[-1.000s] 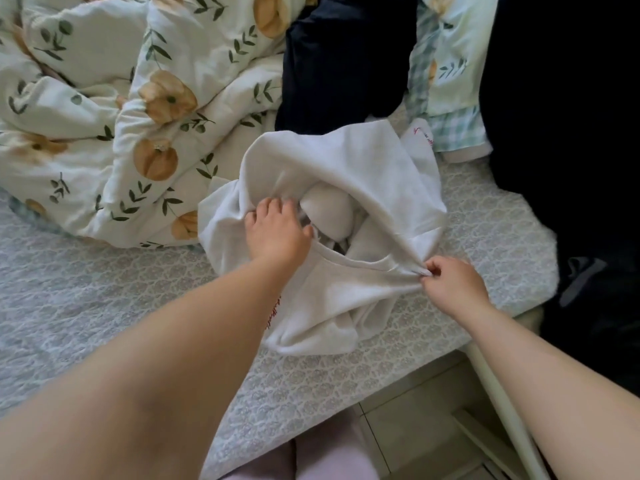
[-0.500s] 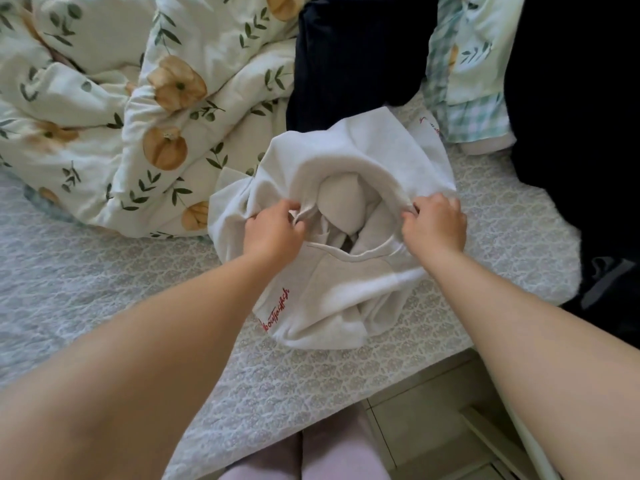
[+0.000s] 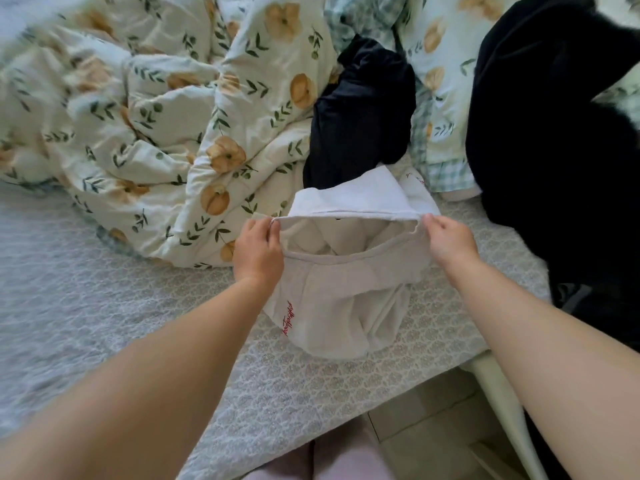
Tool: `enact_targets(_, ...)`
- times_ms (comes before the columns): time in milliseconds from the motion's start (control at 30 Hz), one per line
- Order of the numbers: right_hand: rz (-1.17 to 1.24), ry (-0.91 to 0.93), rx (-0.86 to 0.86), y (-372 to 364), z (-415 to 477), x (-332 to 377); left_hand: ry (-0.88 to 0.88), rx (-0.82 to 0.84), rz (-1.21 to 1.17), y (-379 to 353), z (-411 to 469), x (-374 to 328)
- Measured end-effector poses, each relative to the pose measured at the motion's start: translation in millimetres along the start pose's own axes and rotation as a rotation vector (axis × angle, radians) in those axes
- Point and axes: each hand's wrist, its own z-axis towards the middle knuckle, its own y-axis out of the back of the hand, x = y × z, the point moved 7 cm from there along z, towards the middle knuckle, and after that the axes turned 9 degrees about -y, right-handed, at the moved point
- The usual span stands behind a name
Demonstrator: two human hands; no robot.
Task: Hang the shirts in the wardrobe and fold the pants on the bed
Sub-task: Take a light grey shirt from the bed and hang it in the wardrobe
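Left hand (image 3: pixel 258 251), right hand (image 3: pixel 450 239) parted — hem (image 3: pixel 349 213) taut

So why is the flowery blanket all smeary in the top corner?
Head view: the flowery blanket is smeared toward the top left, probably from the camera moving; the white garment, the left hand and the right hand look sharper; the wide lens makes the near forearms look oversized; the light is soft, no glare.

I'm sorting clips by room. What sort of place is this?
Most likely a bedroom: a grey-sheeted bed, a crumpled floral duvet, and clothes on it, like the white garment.
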Motion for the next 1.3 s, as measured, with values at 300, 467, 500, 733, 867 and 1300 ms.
enact_targets(300, 0.012, 0.094, 0.028, 41.4, -59.9, 32.3, -0.179, -0.056, 0.066, 75.5, -16.3, -55.2)
enact_targets(467, 0.075, 0.137, -0.018, 66.5, -113.1, 52.2, -0.279, -0.050, 0.153, 116.0, -19.9, -80.5)
enact_targets(500, 0.082, 0.143, -0.028, 71.9, -126.3, 53.3, -0.323, -0.038, 0.157, 123.6, -21.1, -85.8)
enact_targets(733, 0.152, 0.219, -0.232, 118.6, -230.1, 60.2, -0.668, 0.043, 0.154, 177.7, -38.3, -139.8)
enact_targets(867, 0.172, 0.258, -0.462, 155.4, -295.1, 61.2, -0.876, 0.042, 0.082, 207.7, -65.3, -185.2)
enact_targets(1300, 0.367, 0.547, -0.901, 244.1, -484.1, 88.3, -0.999, -0.009, -0.170, 310.7, -160.1, -307.2)
